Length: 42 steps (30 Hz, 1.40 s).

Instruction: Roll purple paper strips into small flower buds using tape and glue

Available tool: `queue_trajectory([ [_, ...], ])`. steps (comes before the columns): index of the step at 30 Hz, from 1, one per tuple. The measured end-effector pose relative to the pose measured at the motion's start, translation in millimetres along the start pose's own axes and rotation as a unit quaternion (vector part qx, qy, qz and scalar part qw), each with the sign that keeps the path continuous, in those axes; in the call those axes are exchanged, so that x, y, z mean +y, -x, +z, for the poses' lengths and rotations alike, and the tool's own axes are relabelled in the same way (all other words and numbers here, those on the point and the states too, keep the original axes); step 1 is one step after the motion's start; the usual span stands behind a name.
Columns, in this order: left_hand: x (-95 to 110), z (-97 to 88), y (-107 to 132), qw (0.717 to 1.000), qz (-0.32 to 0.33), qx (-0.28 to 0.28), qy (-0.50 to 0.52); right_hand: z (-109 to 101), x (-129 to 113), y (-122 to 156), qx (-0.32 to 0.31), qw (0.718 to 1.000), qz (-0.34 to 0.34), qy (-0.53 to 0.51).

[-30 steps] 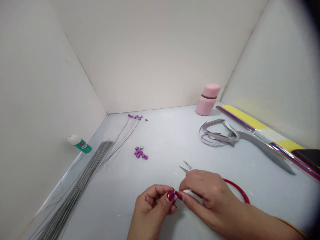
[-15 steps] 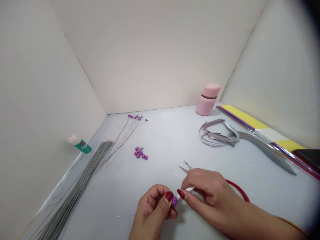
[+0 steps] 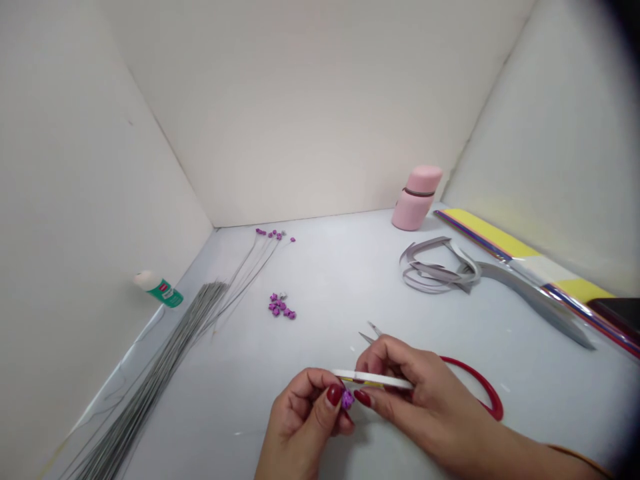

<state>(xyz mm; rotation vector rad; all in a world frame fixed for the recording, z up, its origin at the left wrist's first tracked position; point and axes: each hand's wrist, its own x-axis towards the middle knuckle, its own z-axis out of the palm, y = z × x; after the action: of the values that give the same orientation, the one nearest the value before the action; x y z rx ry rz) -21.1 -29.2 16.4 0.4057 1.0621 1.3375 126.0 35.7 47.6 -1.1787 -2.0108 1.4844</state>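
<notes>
Though slightly aslant, white strip [image 3: 377, 379] crosswise, left end at left hand [image 3: 311, 412].

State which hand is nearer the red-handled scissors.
Right. The right hand is over the scissors, hiding their middle; the left hand is farther off, to their left, holding a small purple piece.

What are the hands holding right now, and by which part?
Left hand: purple star, pinched at its left side. Right hand: white strip, held toward its right end.

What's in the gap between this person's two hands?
In the head view: a small purple piece, pinched by the left hand, and a white strip extending to the right hand.
</notes>
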Motion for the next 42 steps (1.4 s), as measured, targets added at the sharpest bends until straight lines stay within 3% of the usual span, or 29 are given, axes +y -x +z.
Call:
queue_trajectory([
  [4, -1, -2.6, 1, 0.999, 0.019, -0.005, -0.029, 4, 2, -4, -0.059, 0.965, 0.078, -0.244],
  [8, -2, -3.7, 1, 0.999, 0.032, -0.025, -0.021, 8, 0, -6, -0.112, 0.931, 0.097, -0.334],
  [16, -3, 3.6, 2, 0.999, 0.032, 0.029, 0.019, 18, 0, -1, -0.06, 0.956, 0.049, -0.282],
  [21, -2, 5.7, 5, 0.997, 0.059, 0.042, -0.007, 18, 0, 0, -0.027, 0.963, 0.048, -0.264],
  [31, -1, 6.1, 6, 0.997, 0.046, 0.063, 0.002, 18, -2, -2, -0.039, 0.954, 0.08, -0.285],
  [42, -6, 5.0, 2, 0.998, 0.053, 0.024, 0.036, 18, -1, -4, -0.063, 0.949, 0.082, -0.297],
])
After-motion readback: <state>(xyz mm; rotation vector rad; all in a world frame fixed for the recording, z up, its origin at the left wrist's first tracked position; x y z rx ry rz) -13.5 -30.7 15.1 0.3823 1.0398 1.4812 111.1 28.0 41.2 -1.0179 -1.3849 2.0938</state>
